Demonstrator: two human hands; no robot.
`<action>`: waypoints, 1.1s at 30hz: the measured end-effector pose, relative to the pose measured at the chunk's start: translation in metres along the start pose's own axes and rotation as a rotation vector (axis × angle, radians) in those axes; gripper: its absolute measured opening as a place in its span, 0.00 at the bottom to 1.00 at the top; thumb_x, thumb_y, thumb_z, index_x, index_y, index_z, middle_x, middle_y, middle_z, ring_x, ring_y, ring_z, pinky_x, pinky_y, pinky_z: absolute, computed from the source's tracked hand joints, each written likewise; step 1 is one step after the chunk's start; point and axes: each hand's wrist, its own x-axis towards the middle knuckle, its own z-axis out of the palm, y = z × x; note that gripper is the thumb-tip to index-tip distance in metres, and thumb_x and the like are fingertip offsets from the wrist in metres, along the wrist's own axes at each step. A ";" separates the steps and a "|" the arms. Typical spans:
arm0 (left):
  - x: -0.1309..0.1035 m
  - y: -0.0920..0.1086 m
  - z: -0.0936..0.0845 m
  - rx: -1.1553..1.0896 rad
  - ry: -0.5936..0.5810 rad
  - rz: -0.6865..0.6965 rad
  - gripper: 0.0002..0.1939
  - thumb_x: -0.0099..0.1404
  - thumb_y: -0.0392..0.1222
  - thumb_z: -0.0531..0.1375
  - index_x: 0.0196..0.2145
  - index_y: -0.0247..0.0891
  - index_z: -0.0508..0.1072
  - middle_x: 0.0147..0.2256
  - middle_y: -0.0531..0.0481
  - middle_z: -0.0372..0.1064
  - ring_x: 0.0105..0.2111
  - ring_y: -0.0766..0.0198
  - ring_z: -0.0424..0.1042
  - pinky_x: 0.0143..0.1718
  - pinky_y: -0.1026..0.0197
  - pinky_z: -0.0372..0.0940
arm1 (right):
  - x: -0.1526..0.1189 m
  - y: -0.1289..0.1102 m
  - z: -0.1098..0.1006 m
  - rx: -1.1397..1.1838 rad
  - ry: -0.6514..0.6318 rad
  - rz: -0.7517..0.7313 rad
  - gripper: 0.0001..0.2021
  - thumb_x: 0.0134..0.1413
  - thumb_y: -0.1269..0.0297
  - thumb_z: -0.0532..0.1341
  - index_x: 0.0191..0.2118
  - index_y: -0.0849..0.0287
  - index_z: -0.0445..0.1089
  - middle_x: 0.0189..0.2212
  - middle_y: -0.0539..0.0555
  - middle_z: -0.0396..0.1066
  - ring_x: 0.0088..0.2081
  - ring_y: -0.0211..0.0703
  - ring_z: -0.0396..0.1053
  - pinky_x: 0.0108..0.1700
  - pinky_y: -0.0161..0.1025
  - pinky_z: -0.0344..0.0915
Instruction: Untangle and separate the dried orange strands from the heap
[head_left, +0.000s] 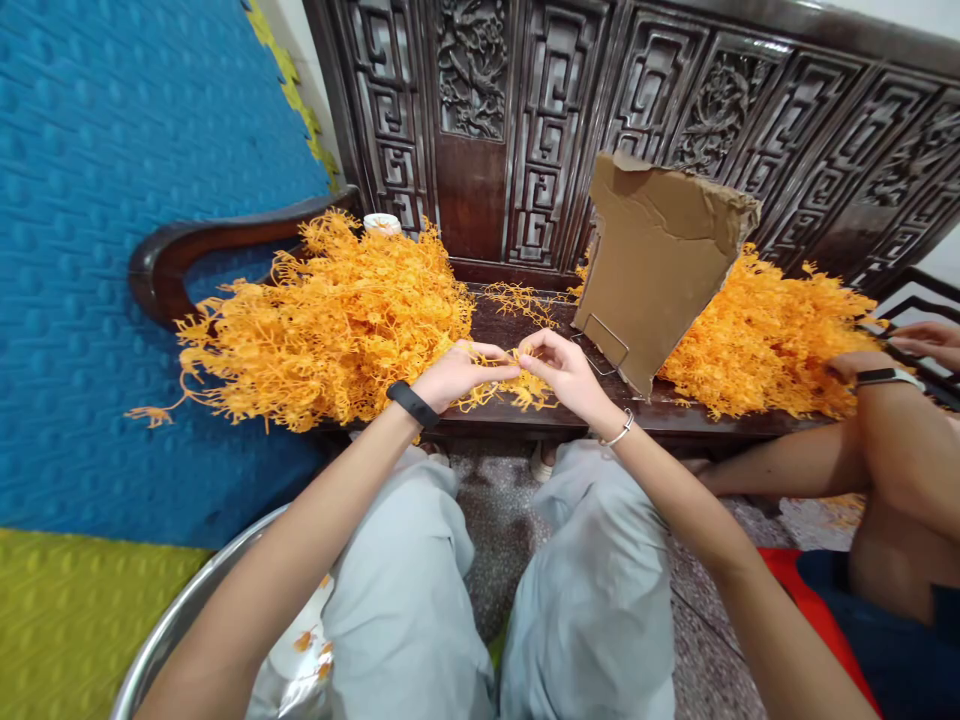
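- A carved dark wooden back panel (480, 200) rises behind the table (499, 325), with a blue textured mat (112, 150) along the left side.
- A thin orange strand (491, 360) spans the small gap between the two hands, over the table's near part; more loose orange pieces (536, 392) lie just below the fingers.
- The left hand (465, 375) has its thumb and fingers brought close together, gripping the strand; a black band circles the wrist.
- The right hand (559, 365) is pinched narrow on the same strand, its fingertips almost meeting the left's.
- A large orange heap (337, 330) sits right beside the left hand, spilling past the table's left end.
- A cardboard sheet (652, 260) stands upright just beyond and right of the right hand, with a wire stand (607, 345) at its foot, limiting room there.
- Past the cardboard, a second orange heap (765, 330) reaches another person's hand (859, 365).
- Both forearms cross the table's front edge; between the hands and the panel runs a strip of dark wood scattered with strands.
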 end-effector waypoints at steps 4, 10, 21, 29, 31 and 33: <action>0.000 -0.002 -0.002 0.069 0.077 0.056 0.14 0.47 0.48 0.66 0.25 0.33 0.75 0.26 0.51 0.70 0.31 0.65 0.66 0.38 0.61 0.58 | 0.000 -0.001 0.001 0.021 0.055 -0.042 0.10 0.49 0.60 0.62 0.28 0.60 0.62 0.31 0.51 0.63 0.35 0.38 0.62 0.39 0.38 0.59; -0.002 0.003 -0.001 0.060 0.004 0.007 0.14 0.51 0.49 0.61 0.23 0.33 0.71 0.21 0.54 0.63 0.20 0.72 0.57 0.24 0.65 0.52 | 0.000 0.001 0.001 0.091 0.018 0.045 0.12 0.50 0.57 0.60 0.29 0.59 0.59 0.26 0.48 0.62 0.29 0.35 0.63 0.35 0.36 0.60; -0.003 0.005 0.002 -0.005 -0.012 0.068 0.17 0.52 0.50 0.61 0.18 0.34 0.65 0.19 0.56 0.58 0.23 0.71 0.57 0.28 0.65 0.52 | 0.003 0.009 0.007 0.091 -0.057 0.143 0.11 0.49 0.59 0.59 0.30 0.59 0.58 0.24 0.46 0.60 0.24 0.32 0.60 0.27 0.33 0.59; -0.002 0.003 -0.003 -0.061 -0.008 -0.012 0.16 0.45 0.50 0.65 0.21 0.32 0.70 0.21 0.54 0.65 0.24 0.70 0.60 0.29 0.64 0.55 | 0.004 0.001 0.005 0.126 -0.055 0.214 0.12 0.45 0.59 0.63 0.29 0.61 0.64 0.22 0.46 0.63 0.25 0.31 0.61 0.29 0.32 0.60; -0.003 0.003 -0.003 -0.084 -0.017 -0.002 0.16 0.45 0.50 0.65 0.23 0.32 0.71 0.21 0.54 0.64 0.23 0.70 0.60 0.28 0.65 0.55 | 0.004 -0.003 0.003 0.154 -0.053 0.247 0.12 0.44 0.59 0.64 0.28 0.62 0.65 0.23 0.47 0.65 0.25 0.31 0.62 0.30 0.32 0.61; -0.003 0.002 -0.002 -0.095 -0.029 0.008 0.17 0.46 0.51 0.65 0.24 0.32 0.71 0.21 0.55 0.64 0.23 0.71 0.60 0.28 0.66 0.55 | 0.004 -0.004 0.002 0.190 -0.050 0.270 0.12 0.40 0.60 0.66 0.28 0.62 0.65 0.24 0.47 0.67 0.26 0.31 0.63 0.31 0.32 0.62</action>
